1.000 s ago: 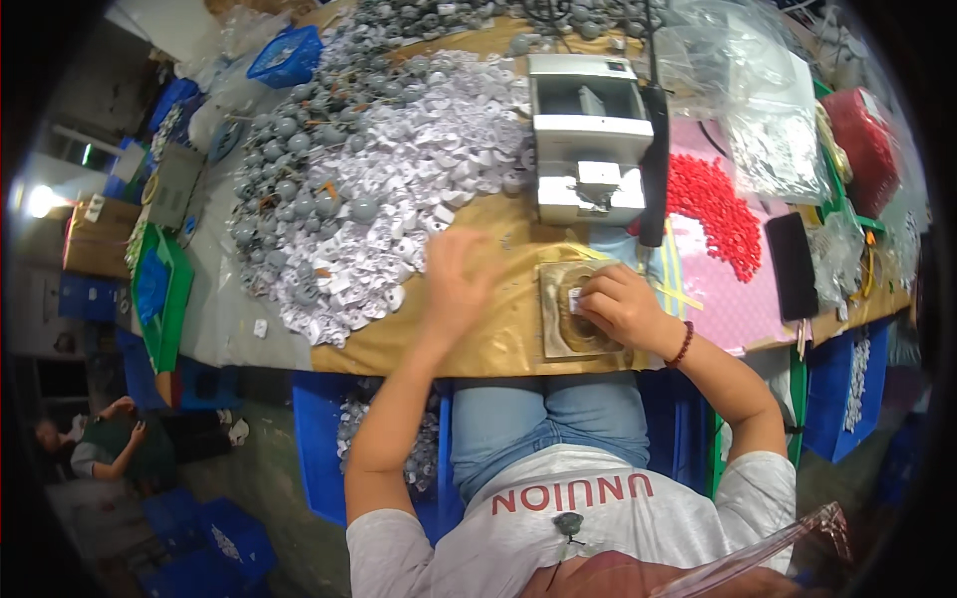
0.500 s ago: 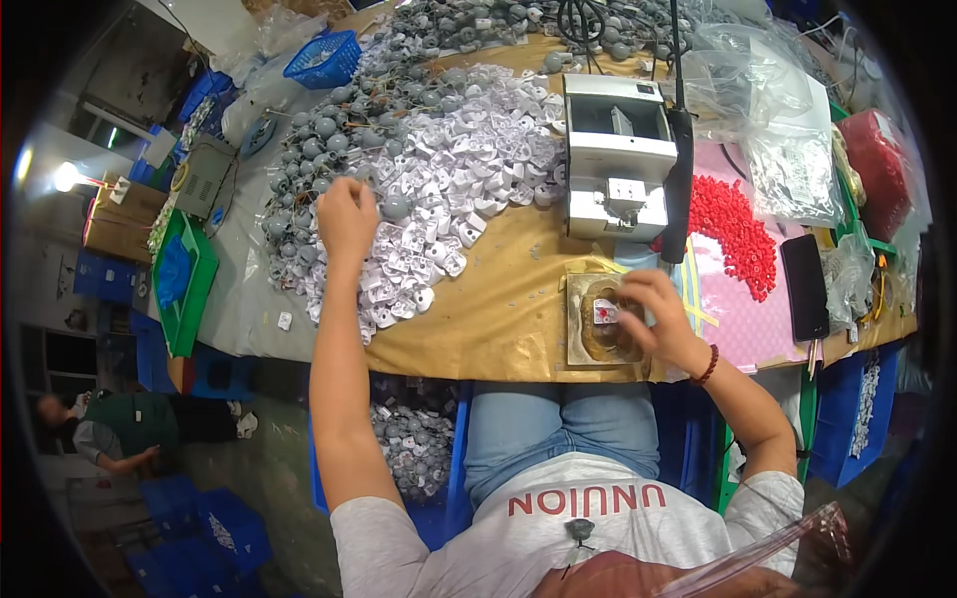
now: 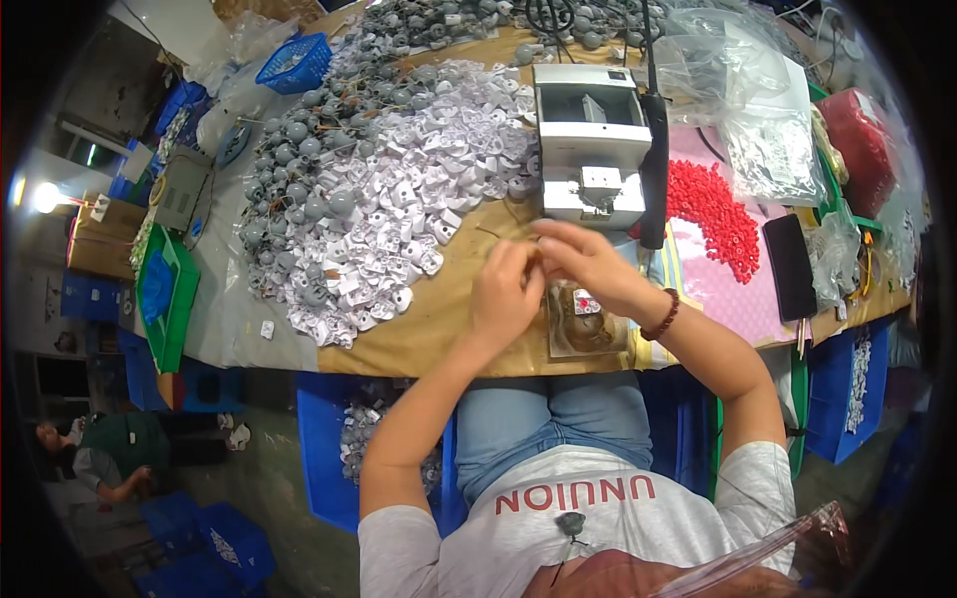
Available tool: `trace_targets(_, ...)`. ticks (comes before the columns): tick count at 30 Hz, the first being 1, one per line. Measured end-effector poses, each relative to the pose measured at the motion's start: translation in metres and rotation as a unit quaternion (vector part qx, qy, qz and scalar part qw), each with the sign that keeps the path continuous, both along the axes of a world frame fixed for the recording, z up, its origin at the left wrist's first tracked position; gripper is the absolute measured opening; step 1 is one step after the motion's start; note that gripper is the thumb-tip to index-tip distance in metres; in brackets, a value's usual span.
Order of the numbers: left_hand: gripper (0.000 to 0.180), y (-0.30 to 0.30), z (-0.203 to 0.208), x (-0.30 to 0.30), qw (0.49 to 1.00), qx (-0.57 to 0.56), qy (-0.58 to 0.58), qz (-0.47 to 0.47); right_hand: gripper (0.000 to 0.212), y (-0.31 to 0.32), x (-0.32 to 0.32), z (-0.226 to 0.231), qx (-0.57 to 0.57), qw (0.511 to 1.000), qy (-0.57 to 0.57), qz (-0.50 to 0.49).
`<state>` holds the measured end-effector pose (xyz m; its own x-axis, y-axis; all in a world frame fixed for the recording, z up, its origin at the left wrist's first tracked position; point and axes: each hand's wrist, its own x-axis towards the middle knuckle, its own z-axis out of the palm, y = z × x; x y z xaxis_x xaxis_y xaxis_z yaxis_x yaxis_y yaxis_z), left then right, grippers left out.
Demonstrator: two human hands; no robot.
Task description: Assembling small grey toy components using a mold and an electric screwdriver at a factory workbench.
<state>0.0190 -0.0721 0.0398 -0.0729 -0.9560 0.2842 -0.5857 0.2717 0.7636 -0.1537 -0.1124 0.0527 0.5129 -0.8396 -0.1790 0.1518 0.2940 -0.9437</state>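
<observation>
My left hand (image 3: 506, 299) and my right hand (image 3: 596, 267) meet over the tan tabletop, fingertips pressed together. Whatever they pinch is hidden by the fingers; a thin dark wire-like line shows just beyond them. Below my right hand lies a square block with a rounded hollow (image 3: 560, 341). A small white plastic part with a red piece in it (image 3: 586, 302) sits in that hollow. To the left spreads a heap of white plastic parts (image 3: 399, 224), with grey ball-shaped parts (image 3: 289, 179) along its far and left side.
A white-and-grey bench device (image 3: 593, 149) stands beyond my hands, with a black rod-like tool (image 3: 653, 169) beside it. Red small parts (image 3: 713, 214) lie on pink sheeting, near a black phone (image 3: 790, 267). A blue basket (image 3: 294, 65) and a green tray (image 3: 179, 299) are left.
My left hand has come from the grey balls to the right, down to the middle. My right hand has moved off the block to meet it. The whole view has shifted slightly.
</observation>
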Motion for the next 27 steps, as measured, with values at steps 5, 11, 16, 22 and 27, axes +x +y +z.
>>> trace_targets(5, 0.024, 0.032, -0.018, 0.002, 0.992, 0.052, 0.08, -0.082, 0.036, -0.001, -0.003, -0.021, 0.018, 0.997, 0.07, 0.038)
trace_targets(11, 0.027, 0.017, -0.017, 0.02, 0.995, -0.036, 0.091, 0.006, 0.023, -0.015, -0.002, -0.019, -0.017, 1.0, 0.024, 0.01)
trace_targets(16, 0.025, -0.02, -0.055, 0.033, 0.997, -0.01, -0.076, 0.017, 0.023, -0.022, 0.002, -0.012, -0.02, 0.998, 0.051, 0.01)
trace_targets(22, 0.012, -0.034, -0.042, 0.04, 0.975, 0.11, 0.181, 0.063, 0.021, -0.022, -0.004, -0.015, -0.346, 0.888, 0.297, 0.06)
trace_targets(27, 0.028, -0.069, -0.02, 0.054, 0.909, 0.082, 0.393, 0.114, 0.014, -0.006, 0.01, -0.009, -0.468, 0.839, 0.267, 0.082)
